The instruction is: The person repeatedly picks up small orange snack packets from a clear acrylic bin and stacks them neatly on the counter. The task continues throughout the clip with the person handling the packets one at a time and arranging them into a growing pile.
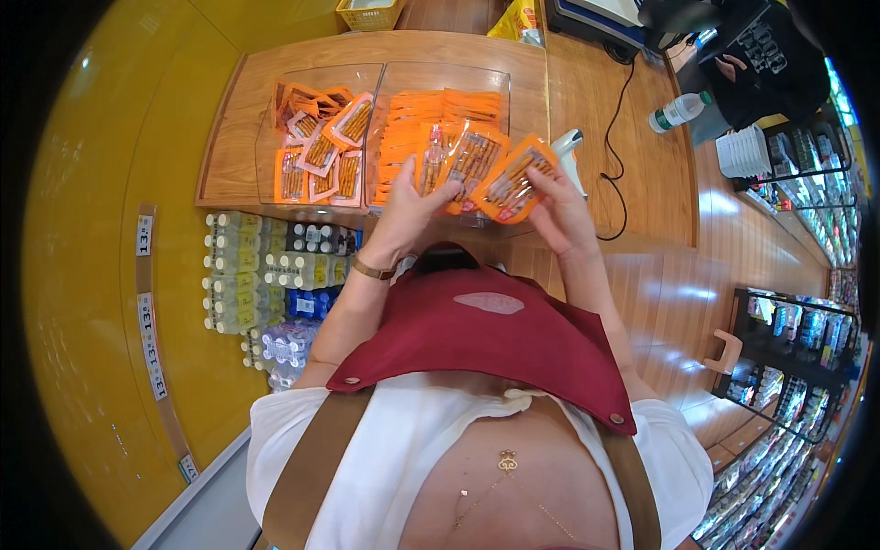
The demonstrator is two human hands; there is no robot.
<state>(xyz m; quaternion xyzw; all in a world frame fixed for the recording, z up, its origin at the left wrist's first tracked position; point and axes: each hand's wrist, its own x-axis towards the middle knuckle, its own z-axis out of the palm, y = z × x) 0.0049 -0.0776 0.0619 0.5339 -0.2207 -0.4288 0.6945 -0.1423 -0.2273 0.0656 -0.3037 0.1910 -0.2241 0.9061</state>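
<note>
My left hand [410, 204] grips a small fan of orange snack packets [474, 161] with clear windows showing thin brown sticks inside. Another such packet [517, 180] is pinched in my right hand [560, 210], its left edge close to the fan. Behind my hands, a clear plastic bin [510, 103] has two compartments on the wooden counter. Orange packets [402, 130] stand in tight rows in the right compartment. In the left one, more packets [320, 148] lie in a loose heap, some facing up. My hands partly cover the right compartment's front.
Right of the bin lies a white-and-grey handheld device [569, 148], with a black cable [608, 158] nearby. A plastic bottle [679, 112] and a person in black [763, 62] are at the far right. Bottled-drink packs [240, 268] are stacked below the counter [227, 137] at left.
</note>
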